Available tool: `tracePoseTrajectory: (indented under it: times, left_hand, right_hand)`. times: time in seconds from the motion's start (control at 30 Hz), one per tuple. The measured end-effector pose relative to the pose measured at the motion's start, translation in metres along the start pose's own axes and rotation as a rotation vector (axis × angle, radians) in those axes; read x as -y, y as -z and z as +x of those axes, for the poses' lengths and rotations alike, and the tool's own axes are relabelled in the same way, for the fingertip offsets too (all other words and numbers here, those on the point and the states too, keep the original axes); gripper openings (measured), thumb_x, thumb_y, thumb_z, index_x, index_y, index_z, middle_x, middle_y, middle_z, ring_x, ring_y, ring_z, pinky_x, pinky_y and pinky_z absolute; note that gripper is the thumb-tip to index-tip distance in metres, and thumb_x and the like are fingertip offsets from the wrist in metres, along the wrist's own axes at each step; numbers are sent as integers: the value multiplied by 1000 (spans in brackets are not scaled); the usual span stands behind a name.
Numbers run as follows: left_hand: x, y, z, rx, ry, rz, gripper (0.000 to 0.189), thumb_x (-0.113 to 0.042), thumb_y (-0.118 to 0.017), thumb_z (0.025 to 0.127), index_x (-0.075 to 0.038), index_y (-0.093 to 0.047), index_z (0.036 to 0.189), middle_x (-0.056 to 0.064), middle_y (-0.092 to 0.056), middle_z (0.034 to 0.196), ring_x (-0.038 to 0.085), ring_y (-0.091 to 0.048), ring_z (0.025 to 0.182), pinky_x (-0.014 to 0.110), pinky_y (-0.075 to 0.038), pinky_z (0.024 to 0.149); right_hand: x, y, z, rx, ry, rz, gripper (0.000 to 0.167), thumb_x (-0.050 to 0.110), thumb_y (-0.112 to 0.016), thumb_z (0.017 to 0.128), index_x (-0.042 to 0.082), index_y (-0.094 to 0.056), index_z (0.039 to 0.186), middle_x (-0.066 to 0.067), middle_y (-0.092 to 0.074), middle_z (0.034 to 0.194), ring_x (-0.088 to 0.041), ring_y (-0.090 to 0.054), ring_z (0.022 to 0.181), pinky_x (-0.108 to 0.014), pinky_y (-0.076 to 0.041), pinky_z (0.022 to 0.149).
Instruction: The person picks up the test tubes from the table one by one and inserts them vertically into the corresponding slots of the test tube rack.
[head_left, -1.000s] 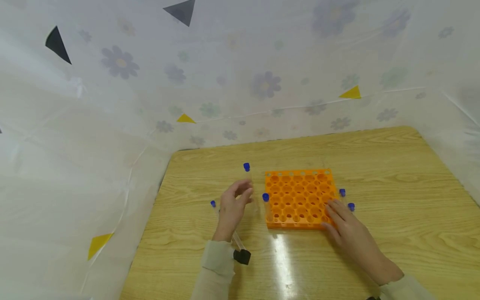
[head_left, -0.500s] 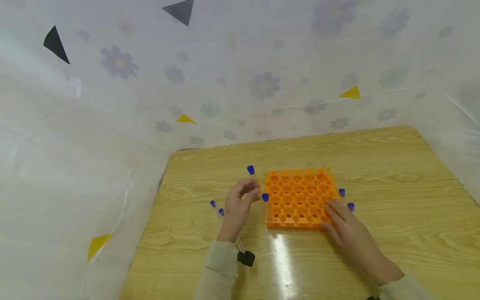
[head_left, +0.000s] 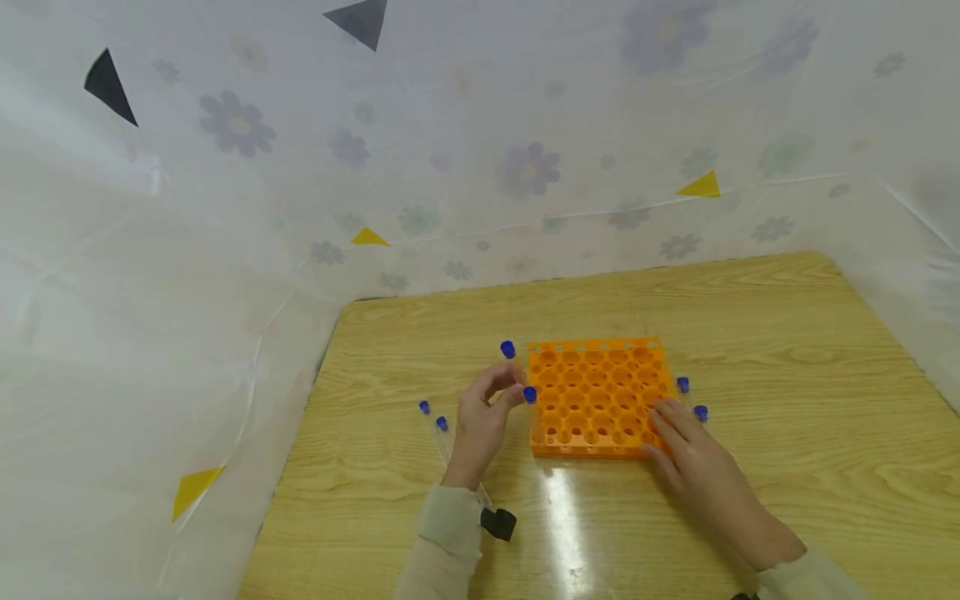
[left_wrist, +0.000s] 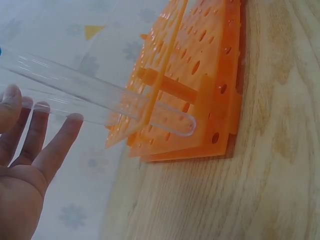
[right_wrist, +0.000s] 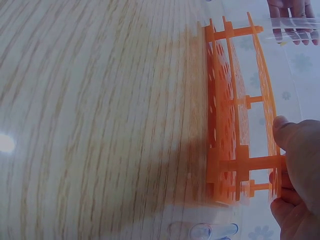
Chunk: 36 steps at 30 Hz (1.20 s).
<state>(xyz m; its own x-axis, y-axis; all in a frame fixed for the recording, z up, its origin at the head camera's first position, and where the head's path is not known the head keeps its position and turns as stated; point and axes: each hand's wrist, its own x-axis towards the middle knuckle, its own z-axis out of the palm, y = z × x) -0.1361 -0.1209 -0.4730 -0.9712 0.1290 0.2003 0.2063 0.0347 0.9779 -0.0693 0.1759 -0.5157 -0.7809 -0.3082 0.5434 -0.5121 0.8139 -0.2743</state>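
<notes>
Hanging along the left and round the far side, a pale sheet bears yellow triangles and dark triangles. With the orange rack as the dial's centre and twelve o'clock pointing away from the person, two clear tubes lie between nine and eight o'clock on the wood-grain table, their blue caps toward eleven o'clock. The left hand comes next, at nine o'clock, near the rack; its thumb and fingertips pinch a third clear tube. That tube tilts, its cap toward eleven o'clock; I cannot tell whether its lower end touches the rack. A black device shows beside the left cuff, at seven o'clock. Just beside the held tube, a fourth tube stands in the rack's near left corner, at eight o'clock, its rounded end down below the top plate. The rack sits upright on the table, round holes in its tiers. At four o'clock the right hand grips the rack's near right corner, thumb at the front edge of the top plate, fingers over the right end. Just past that end, at three o'clock, lie two more blue-capped tubes, partly hidden in the head view.
</notes>
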Motion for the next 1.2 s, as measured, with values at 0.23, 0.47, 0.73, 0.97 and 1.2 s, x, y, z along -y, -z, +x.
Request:
tracePoseTrajectory:
  times: [0.23,0.47,0.73,0.97,1.2]
  left_hand:
    - [3,-1,-3,30,51,36,22,-25,-65,95,-14,-69,114,19,-65,123,17,-65,110,29,-58,92]
    - [-2,-3,-5,37,109,33,23,-19,-65,95,-18,-70,117,9,-67,123,13,-65,110,29,-57,92]
    - [-25,-4,-10,49,123,38,25,-20,-66,95,-18,-70,120,8,-69,122,12,-64,109,27,-56,91]
    - [1,-2,-4,53,85,45,25,-23,-64,96,-21,-70,121,8,-67,124,15,-64,112,28,-56,94]
    - [9,-3,-3,48,53,73,24,-20,-64,97,-22,-70,120,5,-68,122,16,-64,112,28,-58,92]
  right_hand:
    - [-1,-1,-1,2,-4,2,47,23,-71,92,-12,-63,122,-27,-58,133,-47,-54,123,-41,-37,115]
    - [-1,-1,-2,-11,5,10,47,27,-67,95,-12,-64,121,-27,-58,132,-47,-55,122,-34,-32,119]
    - [0,0,-2,-7,5,7,48,30,-64,97,-12,-64,120,-27,-58,132,-46,-55,122,-44,-40,111]
    - [1,2,2,10,0,7,47,24,-68,94,-13,-63,121,-27,-57,133,-47,-54,122,-57,-49,94]
    - [0,2,1,21,-6,3,48,18,-75,87,-13,-62,122,-27,-57,134,-47,-54,123,-56,-48,96]
